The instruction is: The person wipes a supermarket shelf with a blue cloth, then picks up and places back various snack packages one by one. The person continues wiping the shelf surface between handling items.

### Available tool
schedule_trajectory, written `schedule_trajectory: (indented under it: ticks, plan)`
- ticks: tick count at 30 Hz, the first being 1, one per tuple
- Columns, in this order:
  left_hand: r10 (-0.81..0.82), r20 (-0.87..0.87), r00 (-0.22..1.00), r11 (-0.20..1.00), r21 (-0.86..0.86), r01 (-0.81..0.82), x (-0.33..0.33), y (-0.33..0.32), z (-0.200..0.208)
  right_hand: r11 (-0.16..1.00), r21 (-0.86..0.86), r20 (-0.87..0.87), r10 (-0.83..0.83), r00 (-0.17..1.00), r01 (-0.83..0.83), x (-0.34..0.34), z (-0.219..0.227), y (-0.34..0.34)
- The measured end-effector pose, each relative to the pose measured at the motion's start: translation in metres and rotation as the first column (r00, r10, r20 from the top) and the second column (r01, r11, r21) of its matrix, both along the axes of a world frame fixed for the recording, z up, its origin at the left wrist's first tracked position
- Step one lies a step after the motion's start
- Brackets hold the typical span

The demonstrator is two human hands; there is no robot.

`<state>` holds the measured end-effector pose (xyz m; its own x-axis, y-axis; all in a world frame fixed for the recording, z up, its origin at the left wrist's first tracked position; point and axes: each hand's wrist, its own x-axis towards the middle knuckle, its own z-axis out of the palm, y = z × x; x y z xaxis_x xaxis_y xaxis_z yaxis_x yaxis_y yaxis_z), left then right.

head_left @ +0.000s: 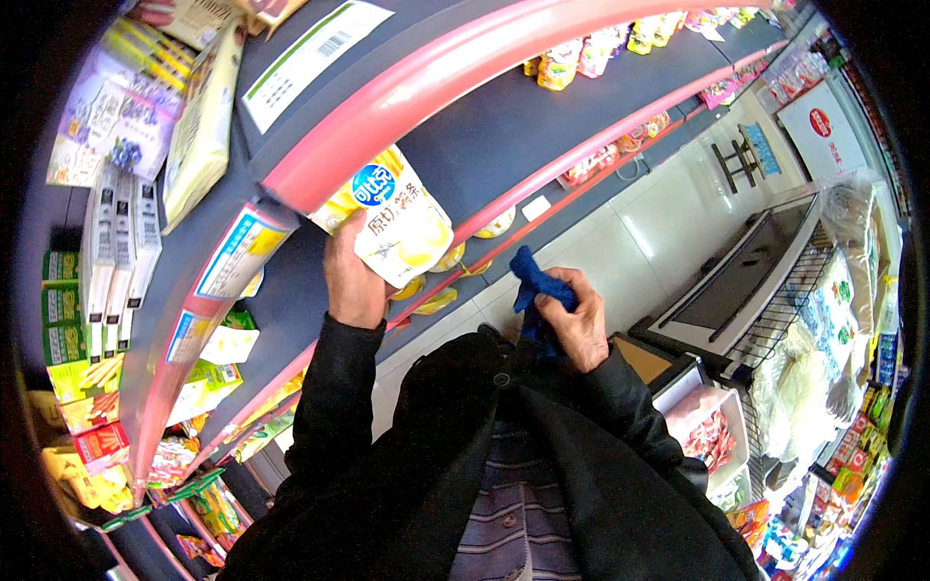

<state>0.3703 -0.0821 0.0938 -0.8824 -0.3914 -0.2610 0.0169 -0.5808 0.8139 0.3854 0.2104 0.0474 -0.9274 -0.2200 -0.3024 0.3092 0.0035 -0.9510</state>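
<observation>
Your left hand (pixel 354 281) holds a yellow-and-white snack bag (pixel 399 225) with a blue round mark, your right hand (pixel 579 324) a deep blue cloth (pixel 536 286), before dark grey shelves (pixel 504 131) edged pink.

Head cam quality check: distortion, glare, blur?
Head view: strong fisheye, pink shelf edge bows, black vignette at the corners; glare on the floor tiles; left hand with yellow snack bag and right hand with blue cloth reasonably sharp; rim packages soft.

Black jacket sleeves; striped purple-grey shirt beneath.
</observation>
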Motion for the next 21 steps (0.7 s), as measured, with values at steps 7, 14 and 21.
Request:
schedule_trajectory:
  ticks: [7,14,21]
  plan:
    - [-0.049,-0.1,0.994,0.944,-0.329,0.013,-0.047,0.008,0.013,0.97,-0.162,0.209,-0.144,0.967,0.18,-0.001,-0.013,0.013]
    - [-0.106,-0.146,0.984,0.933,-0.357,0.048,-0.092,0.001,-0.004,0.938,-0.206,0.269,-0.221,0.938,0.28,-0.002,-0.03,0.024]
    - [0.152,-0.051,0.987,0.848,-0.506,-0.157,-0.102,-0.029,-0.018,0.915,-0.216,0.337,-0.256,0.906,0.34,-0.009,-0.032,0.036]
